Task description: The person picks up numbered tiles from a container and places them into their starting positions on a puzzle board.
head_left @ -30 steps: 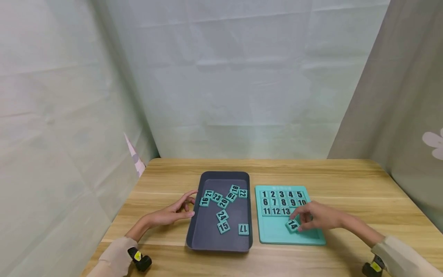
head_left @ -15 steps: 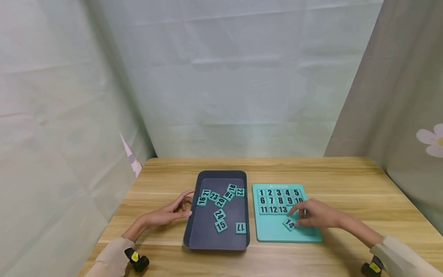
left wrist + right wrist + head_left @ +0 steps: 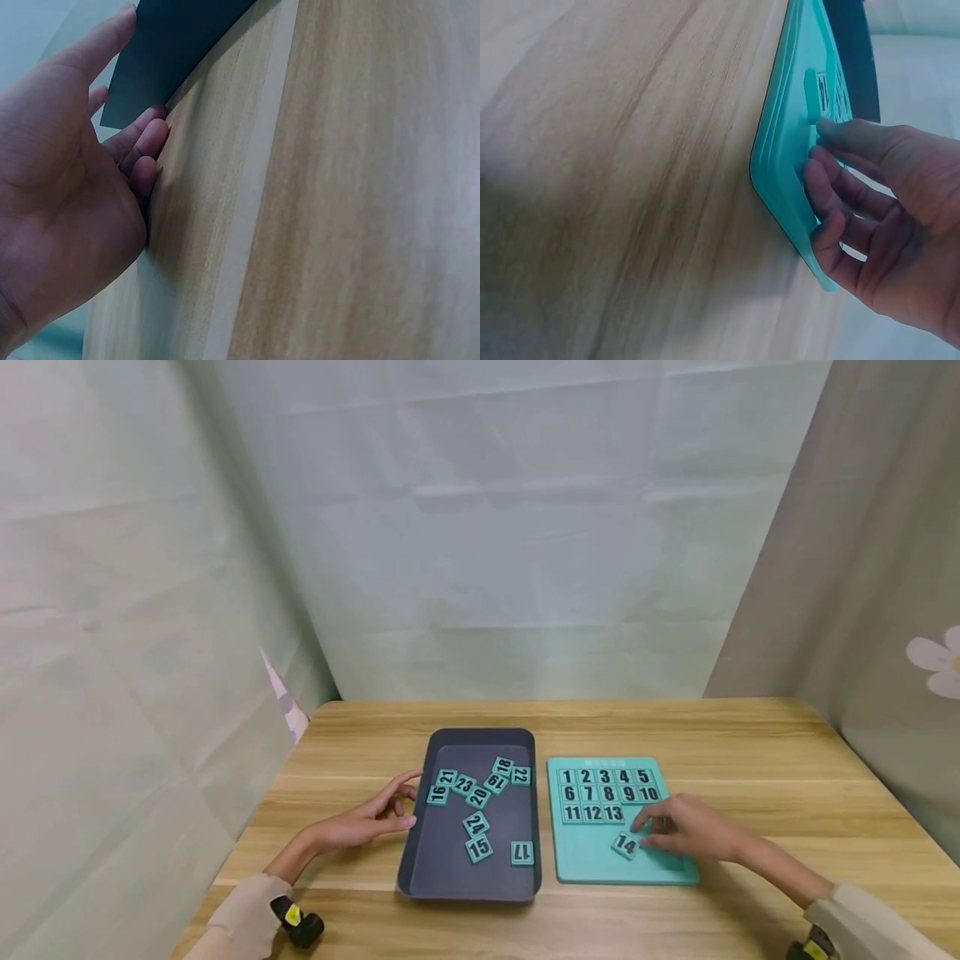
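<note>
In the head view, a teal number board (image 3: 585,860) bears rows of number tiles from 1 to 13. Below 13, a loose tile 14 (image 3: 626,844) lies askew on the board's bare part. My right hand (image 3: 690,831) hovers over the board's right side, thumb tip right at tile 14's edge and index finger just above it. The right wrist view shows the thumb (image 3: 855,139) beside the tile and the other fingers bent loosely over the board. My left hand (image 3: 375,818) rests at the dark tray's (image 3: 472,889) left wall, index fingertip and thumb against its side.
Several loose tiles lie in the tray, among them tile 15 (image 3: 478,848), tile 17 (image 3: 522,852) and tile 24 (image 3: 476,823). Tray and board stand side by side on a wooden table (image 3: 360,910). Curtains (image 3: 525,543) hang behind and on both sides.
My right fingers have loosened from tile 14 and drawn slightly to the right of it; the tile now lies turned a little on the board. My left hand stays at the tray.
</note>
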